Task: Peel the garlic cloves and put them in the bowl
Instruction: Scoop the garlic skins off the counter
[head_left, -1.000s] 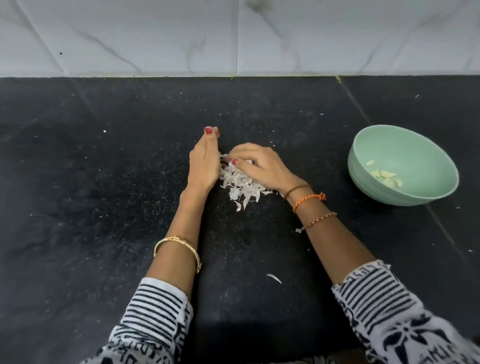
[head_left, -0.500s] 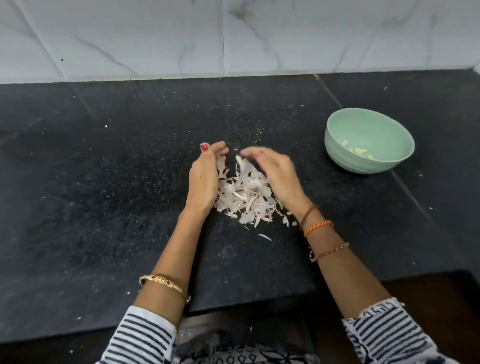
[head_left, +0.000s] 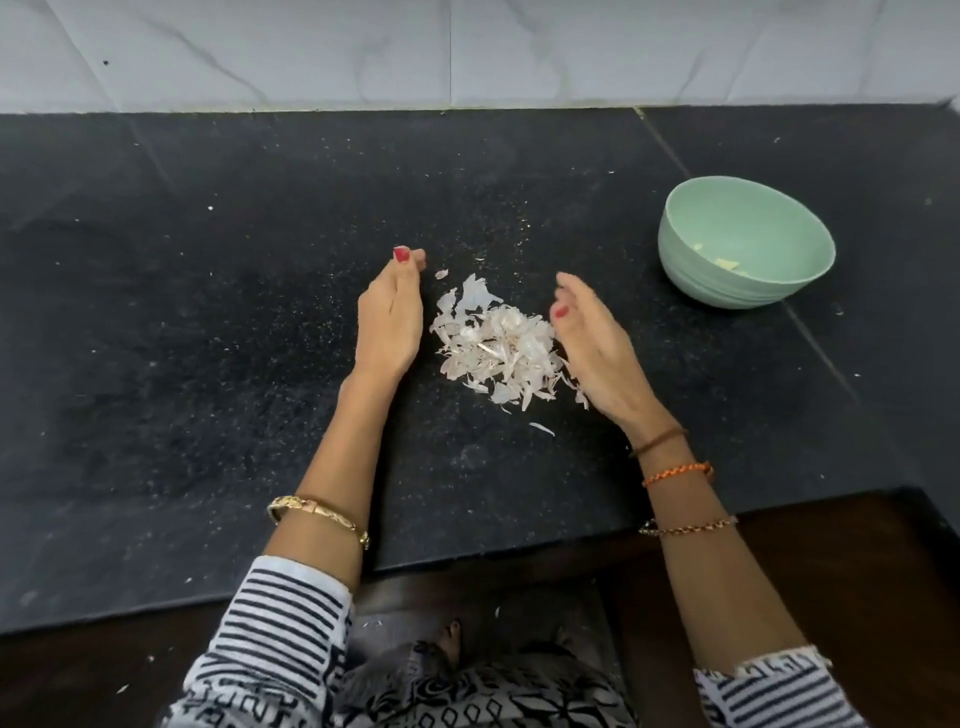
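A pile of garlic skins (head_left: 496, 345) lies on the black counter (head_left: 208, 338), approx. in the middle, w/ one hand on each side of it. The left hand (head_left: 389, 317) stands on its edge just left of the pile, fingers straight and together, palm facing the skins, holding nothing; a small gap shows btwn it and the pile. The right hand (head_left: 592, 343) sits on the pile's right side, also edge-down, fingers relaxed and slightly bent, palm turned toward the skins, nothing gripped. Its lower edge is right at the outer flakes; can't tell if it touches them. A few loose flakes lie apart from the pile, one near the left fingertips, one toward the counter's near edge.

The green bowl (head_left: 691, 260) stands on the counter well to the right of the pile and farther back, upright. Peeled garlic cloves (head_left: 727, 264) show inside at the bottom, partly hidden by the near wall. White marble-look tiles (head_left: 467, 52) run along the back of the counter.
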